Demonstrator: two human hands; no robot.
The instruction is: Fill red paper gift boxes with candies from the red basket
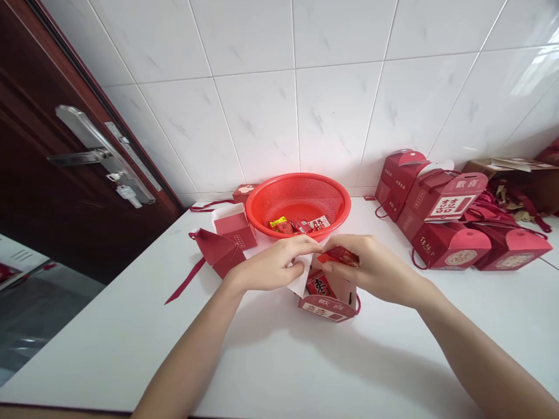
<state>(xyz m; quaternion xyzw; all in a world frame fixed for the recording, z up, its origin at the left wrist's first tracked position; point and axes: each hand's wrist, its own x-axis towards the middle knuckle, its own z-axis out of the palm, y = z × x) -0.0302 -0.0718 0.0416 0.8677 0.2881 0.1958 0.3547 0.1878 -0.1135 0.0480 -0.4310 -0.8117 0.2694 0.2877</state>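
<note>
An open red gift box (327, 308) stands on the white table, with a red packet with a black character (320, 285) inside it. My right hand (371, 265) is closed on a small red packet (339, 256) over the box's opening. At the box's left side, my left hand (275, 265) has its fingers bent against a white inner flap (301, 282). Just behind both hands is a red plastic basket (298, 201) holding several small packets (301, 226).
Red boxes, one open (233, 227) and one pointed with a ribbon (218, 253), stand at the left. Several closed red boxes (449, 203) are stacked at the right, before a brown carton (533, 186). A tiled wall (253, 116) backs the table (131, 343); a dark door (56, 192) is at left.
</note>
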